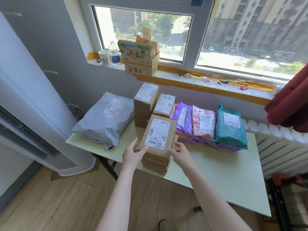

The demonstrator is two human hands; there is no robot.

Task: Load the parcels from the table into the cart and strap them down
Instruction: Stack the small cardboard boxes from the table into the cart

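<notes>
A pale green table [216,177] under the window holds the parcels. Near its front edge stands a stack of flat brown cardboard parcels [156,162]; its top parcel [158,134], with a white label, is tilted up. My left hand [133,154] grips that top parcel at its lower left corner, thumb on the label side. My right hand [179,153] touches the stack's right side with curled fingers. Behind are taller brown boxes [145,99], a grey mailer bag [105,120], purple and pink mailers [203,124] and a teal mailer [230,127]. No cart is in view.
A tall white air conditioner [33,104] stands left of the table. A printed carton [140,59], a paper cup [104,57] and a bottle sit on the windowsill. A radiator [283,147] and red cloth [290,104] are at right. Wooden floor lies below.
</notes>
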